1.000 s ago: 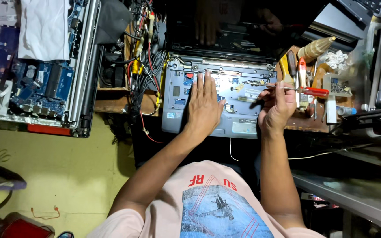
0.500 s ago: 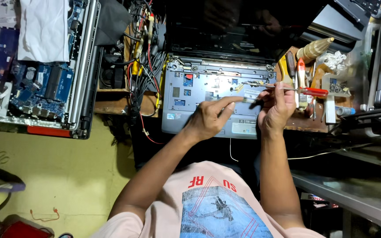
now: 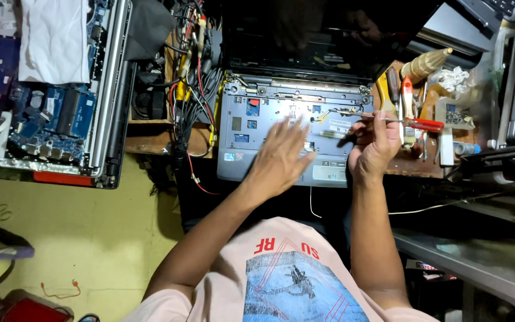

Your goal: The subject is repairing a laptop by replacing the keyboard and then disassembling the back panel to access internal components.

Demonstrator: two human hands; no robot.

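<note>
Laptop (image 3: 287, 128), stripped and fragile: right hand (image 3: 374, 149) grips screwdriver (image 3: 388, 119); left hand (image 3: 281, 158) hovers open, empty, over its near edge.

A single head-worn camera looks steeply down from fairly close, facing forward over the person's chest at lower centre toward the bench (image 3: 150, 140) across the upper frame.

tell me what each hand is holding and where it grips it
The right hand holds a screwdriver by the shaft, just ahead of its red handle. The left hand holds nothing; it is spread open over the opened laptop.
</note>
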